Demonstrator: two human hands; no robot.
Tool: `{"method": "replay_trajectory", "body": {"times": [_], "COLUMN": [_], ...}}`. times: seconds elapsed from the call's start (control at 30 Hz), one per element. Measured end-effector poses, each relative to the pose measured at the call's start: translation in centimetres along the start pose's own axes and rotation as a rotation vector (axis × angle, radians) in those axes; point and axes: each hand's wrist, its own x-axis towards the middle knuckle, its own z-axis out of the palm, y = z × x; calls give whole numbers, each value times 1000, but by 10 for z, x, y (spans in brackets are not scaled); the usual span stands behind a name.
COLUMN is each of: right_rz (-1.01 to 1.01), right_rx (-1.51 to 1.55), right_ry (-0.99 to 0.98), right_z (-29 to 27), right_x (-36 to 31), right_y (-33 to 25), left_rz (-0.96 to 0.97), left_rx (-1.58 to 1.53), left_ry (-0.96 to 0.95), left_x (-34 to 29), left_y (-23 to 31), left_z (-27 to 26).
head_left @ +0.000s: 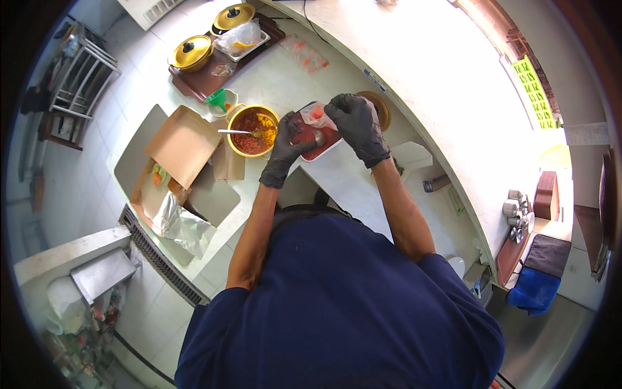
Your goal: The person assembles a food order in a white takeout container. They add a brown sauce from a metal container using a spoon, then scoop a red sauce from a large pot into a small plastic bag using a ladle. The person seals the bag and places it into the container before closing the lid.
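My right hand (pixel 358 128), in a black glove, is closed on the top of a clear plastic bag (pixel 315 115) with red stuff inside. The bag is over a white-rimmed tray (pixel 329 149) of red sauce, where a metal spoon (pixel 319 137) lies. My left hand (pixel 283 154), also black-gloved, is at the tray's left edge, thumb and fingers apart; whether it touches the tray is hard to see. Just left of it stands a yellow two-handled pot (pixel 237 148) of red and yellow chopped food, with a light-handled spoon (pixel 234 131) resting in it.
Behind the pot, a green funnel (pixel 217 98) sits in a bowl. An open cardboard box (pixel 184 142) and foil (pixel 181 223) are at left. Farther back, a brown tray (pixel 188 81) bears lidded golden pots (pixel 192 53). A raised white counter (pixel 414 71) curves along the right.
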Motion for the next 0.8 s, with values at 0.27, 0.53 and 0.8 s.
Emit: {"method": "replay_trajectory", "body": {"times": [0.27, 0.53, 0.8], "right_rz": [203, -237, -265], "right_rx": [405, -118, -368], "right_ry": [-15, -6, -141], "right_z": [-6, -26, -9], "right_x": [-4, -13, 6], "right_y": [6, 7, 18], "left_rz": [-348, -401, -385], "left_rx": [-1182, -869, -267], "left_ry": [-237, -73, 272], "left_x": [8, 13, 2], "left_y": [-1, -23, -19], "left_z": [37, 16, 5]}}
